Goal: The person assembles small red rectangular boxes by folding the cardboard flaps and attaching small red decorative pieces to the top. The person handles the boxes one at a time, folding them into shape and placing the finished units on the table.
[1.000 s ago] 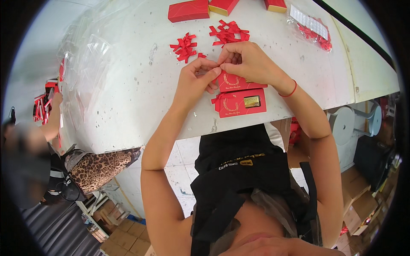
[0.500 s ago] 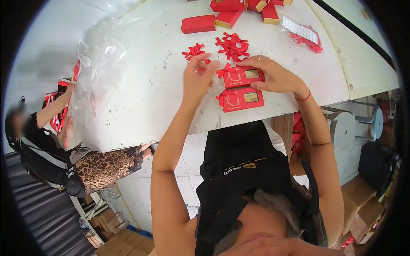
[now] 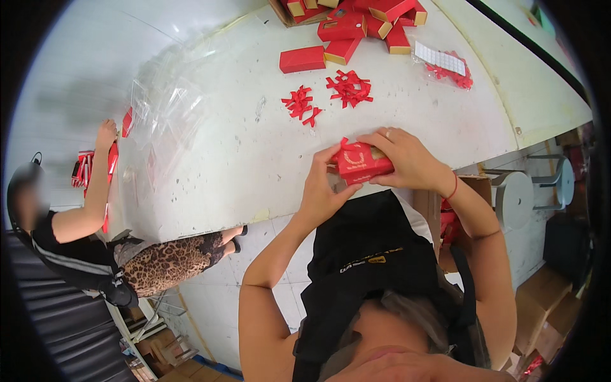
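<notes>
Near the front edge of the white table (image 3: 229, 184), a red gift box (image 3: 361, 167) with gold print and a small ribbon bow is held between my two hands. My left hand (image 3: 320, 190) grips its left end, with the fingers behind and the thumb at the front. Around the right end is my right hand (image 3: 410, 158), partly covering the box's window. Whether a second box lies under or behind it, I cannot tell. Beyond my hands are two piles of red ribbon bows, a smaller left pile (image 3: 297, 102) and a larger right pile (image 3: 349, 89).
Red boxes with gold ends (image 3: 344, 28) are heaped at the far side. A clear bag of red bows (image 3: 449, 67) lies at the far right. Clear plastic sleeves (image 3: 168, 121) cover the left part, where another person (image 3: 83, 223) reaches over the table. Grey stools (image 3: 512, 197) stand at right.
Two bow-topped boxes lay side by side on the table; now one shows between my hands, nearer me. My left hand has come from the bows to the box.
</notes>
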Available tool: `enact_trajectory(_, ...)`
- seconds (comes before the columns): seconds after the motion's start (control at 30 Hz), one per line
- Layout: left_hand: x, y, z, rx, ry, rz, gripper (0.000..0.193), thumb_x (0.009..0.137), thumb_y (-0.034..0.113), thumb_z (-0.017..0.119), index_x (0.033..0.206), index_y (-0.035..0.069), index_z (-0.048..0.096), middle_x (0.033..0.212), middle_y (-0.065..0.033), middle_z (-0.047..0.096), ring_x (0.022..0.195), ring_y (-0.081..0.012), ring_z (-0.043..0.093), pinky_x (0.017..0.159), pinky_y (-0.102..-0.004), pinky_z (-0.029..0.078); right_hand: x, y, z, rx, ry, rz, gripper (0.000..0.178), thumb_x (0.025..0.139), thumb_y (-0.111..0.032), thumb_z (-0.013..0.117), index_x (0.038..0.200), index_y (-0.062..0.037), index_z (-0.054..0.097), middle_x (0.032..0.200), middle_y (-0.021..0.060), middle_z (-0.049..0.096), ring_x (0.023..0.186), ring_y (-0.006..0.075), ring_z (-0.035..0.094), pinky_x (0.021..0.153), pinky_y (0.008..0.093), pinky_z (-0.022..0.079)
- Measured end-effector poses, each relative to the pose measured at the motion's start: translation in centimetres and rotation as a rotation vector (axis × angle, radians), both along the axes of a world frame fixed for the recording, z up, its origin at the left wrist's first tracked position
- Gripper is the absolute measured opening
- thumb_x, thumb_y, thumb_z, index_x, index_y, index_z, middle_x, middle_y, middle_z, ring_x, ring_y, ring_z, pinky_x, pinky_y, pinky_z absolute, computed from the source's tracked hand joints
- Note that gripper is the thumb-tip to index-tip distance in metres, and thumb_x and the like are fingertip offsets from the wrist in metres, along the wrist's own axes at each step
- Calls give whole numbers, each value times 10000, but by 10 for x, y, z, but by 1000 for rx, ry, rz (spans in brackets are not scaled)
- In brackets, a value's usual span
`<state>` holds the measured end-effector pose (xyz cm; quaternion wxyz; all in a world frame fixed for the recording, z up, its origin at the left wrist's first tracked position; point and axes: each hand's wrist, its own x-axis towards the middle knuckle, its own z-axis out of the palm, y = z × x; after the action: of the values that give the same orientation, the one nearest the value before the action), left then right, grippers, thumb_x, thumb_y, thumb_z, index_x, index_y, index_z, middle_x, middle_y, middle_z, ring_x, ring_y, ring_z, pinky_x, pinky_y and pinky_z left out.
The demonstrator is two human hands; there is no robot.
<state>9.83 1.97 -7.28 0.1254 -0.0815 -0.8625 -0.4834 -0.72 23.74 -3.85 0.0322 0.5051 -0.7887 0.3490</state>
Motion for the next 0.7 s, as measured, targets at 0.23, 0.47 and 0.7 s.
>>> enact_trajectory(0.23,-68,-36,10,-348,276,-64,596,770,158,824,1279,77,524,1314,-137,552,1152,-308,602,974,-398,486,52,163,40,435,-400,-291,860,593,-251,893,1361,-109,531,1245,136,600,1162,350,563,1018,415,437)
enact_trajectory(0.47,-250,-115,37,-792,317,120,640,741,154,815,1298,79,508,1418,-155,518,1314,-351,480,1109,-441,350,62,195,32,208,-356,-509,859,682,-237,866,1440,-103,484,1432,153,486,1378,333,407,1130,427,346)
enact_trajectory(0.7,-232,-111,86,112,-294,-142,564,907,427,697,1291,72,488,1233,-130,618,1028,-200,644,872,-327,537,16,112,24,-164,-268,-354,621,758,-109,803,1340,-82,590,1377,156,557,1299,340,508,1099,421,388)
